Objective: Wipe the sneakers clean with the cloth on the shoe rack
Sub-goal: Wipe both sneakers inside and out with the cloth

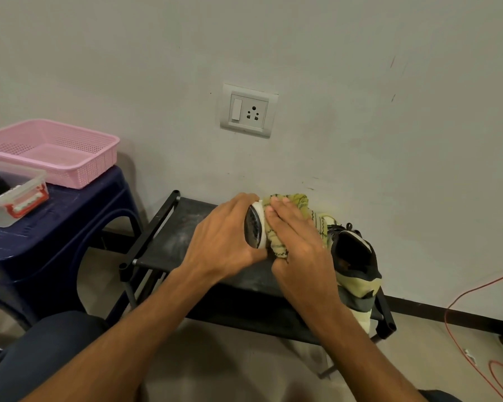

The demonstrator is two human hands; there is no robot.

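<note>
Pale grey wall with a switch-and-socket plate [249, 110] backs a low black shoe rack [183, 242], whose dusty top shelf carries the work; beside it a dark blue stool [79, 216] holds a pink basket [50, 150] and a clear box [12, 195]; the left hand [224, 239] wraps around the toe end of one sneaker [254, 227], fingers curled over its far side, thumb hidden, so the grey sole with its white rim faces the camera; the right hand [296, 250] lies flat on the yellow-green cloth [291, 210], fingers pressed together and bunching it against the shoe's side; a second sneaker [355, 262] rests at the rack's right end, opening upward, heel toward the viewer; judged from this, the wipe goes best with the left hand bracing firmly while the cloth travels along the rim in short strokes, turning to a fresh fold; the held sneaker's long axis seems to run left to right, toe leftward, though most of it is covered
</note>
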